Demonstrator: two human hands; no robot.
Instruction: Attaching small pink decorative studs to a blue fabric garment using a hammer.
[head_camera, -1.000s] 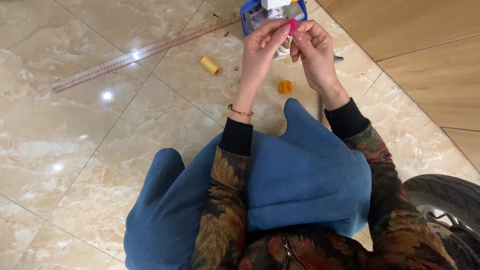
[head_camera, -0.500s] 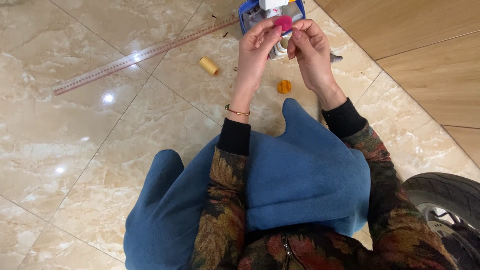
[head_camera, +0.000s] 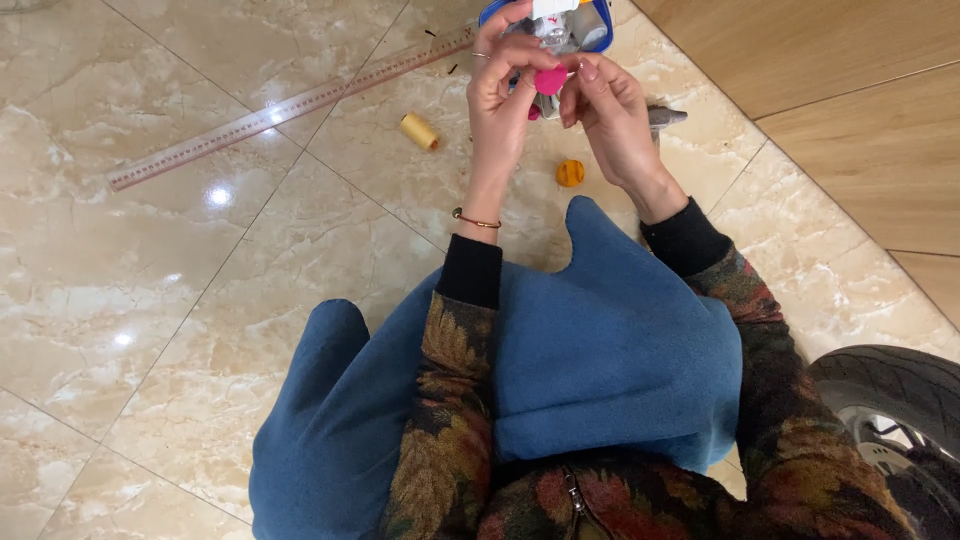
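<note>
A view looks down from a person's head at a glossy marble-tile floor (head_camera: 150, 300). Farthest left, a long pinkish ruler (head_camera: 290, 105) lies slantwise across the tiles. To its right lies a pale yellow thread spool (head_camera: 419, 131) on its side, apart from everything else. Next come the raised hands: the left hand (head_camera: 500, 85), a thin bracelet at its wrist, and the right hand (head_camera: 610, 110) meet over the floor, and their fingers are pinched together on a small pink spool (head_camera: 550, 80), held between both hands well above the tiles. Whether a thread runs from it cannot be told. Just behind the hands, at the top edge, sits a blue-rimmed container (head_camera: 598, 20) with small sewing items inside. Below the hands an orange spool (head_camera: 570, 173) rests on the floor, and a grey object (head_camera: 665, 116) peeks out beside the right hand. A blue fleece cloth (head_camera: 600, 370) drapes over the lap in the foreground. At far right are wooden boards (head_camera: 850, 90) and part of a black tyre (head_camera: 890, 400). The pink spool is small and gripped only at the fingertips, so it could slip, drop onto the hard tiles and roll away; the loose spools below could likewise roll if the cloth brushes them.
</note>
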